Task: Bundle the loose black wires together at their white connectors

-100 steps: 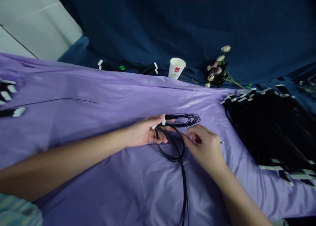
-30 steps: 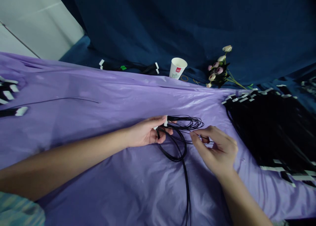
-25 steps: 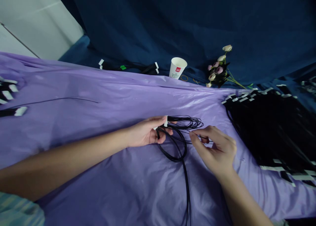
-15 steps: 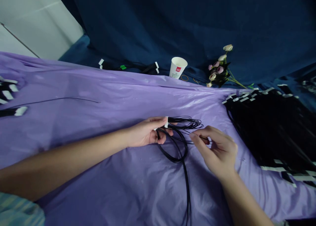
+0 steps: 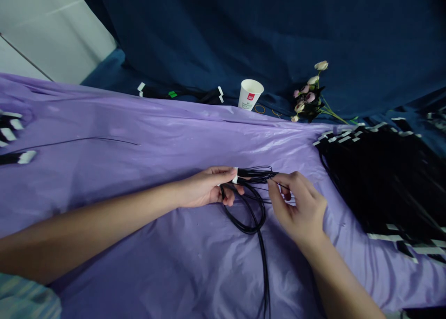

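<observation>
Near the middle, a bundle of thin black wires with a white band round it is pinched in my left hand, thumb on top by the band. My right hand closes thumb and forefinger on wires at the bundle's looped right end. Below the bundle hangs a coil of black wire, a loop whose loose ends run down toward the front edge of the view. Exactly how many wires the right fingertips hold is hidden.
Purple cloth covers the table. On the right lies a large pile of black wire bundles with white bands; more bundles lie at far left. A paper cup and artificial flowers stand at the back.
My right hand has shifted slightly left and up, onto the looped end of the bundle. My left hand keeps its hold with almost no movement.
</observation>
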`<control>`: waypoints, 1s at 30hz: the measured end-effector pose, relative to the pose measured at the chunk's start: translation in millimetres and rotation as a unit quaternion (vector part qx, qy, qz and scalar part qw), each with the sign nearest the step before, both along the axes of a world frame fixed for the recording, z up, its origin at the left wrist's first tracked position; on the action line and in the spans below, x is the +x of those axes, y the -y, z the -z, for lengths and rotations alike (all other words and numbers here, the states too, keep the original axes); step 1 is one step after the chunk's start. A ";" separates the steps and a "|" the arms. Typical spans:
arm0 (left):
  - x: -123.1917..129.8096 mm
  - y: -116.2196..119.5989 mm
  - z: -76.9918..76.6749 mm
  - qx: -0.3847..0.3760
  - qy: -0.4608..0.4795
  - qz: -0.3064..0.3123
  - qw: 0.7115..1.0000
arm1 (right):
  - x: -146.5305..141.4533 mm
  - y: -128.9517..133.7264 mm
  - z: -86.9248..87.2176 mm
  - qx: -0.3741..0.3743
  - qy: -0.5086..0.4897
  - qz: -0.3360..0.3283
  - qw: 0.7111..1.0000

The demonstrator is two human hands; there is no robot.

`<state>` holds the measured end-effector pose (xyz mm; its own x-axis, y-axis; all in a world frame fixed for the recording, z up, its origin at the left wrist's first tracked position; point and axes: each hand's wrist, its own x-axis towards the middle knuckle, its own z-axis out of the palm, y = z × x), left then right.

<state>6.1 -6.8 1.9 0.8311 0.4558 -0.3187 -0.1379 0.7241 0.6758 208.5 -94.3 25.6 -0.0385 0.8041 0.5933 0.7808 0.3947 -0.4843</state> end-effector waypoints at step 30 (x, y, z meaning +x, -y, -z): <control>-3.6 -1.7 3.6 -0.013 0.036 0.045 0.998 | -15.5 -9.7 8.2 0.053 0.094 -0.033 0.994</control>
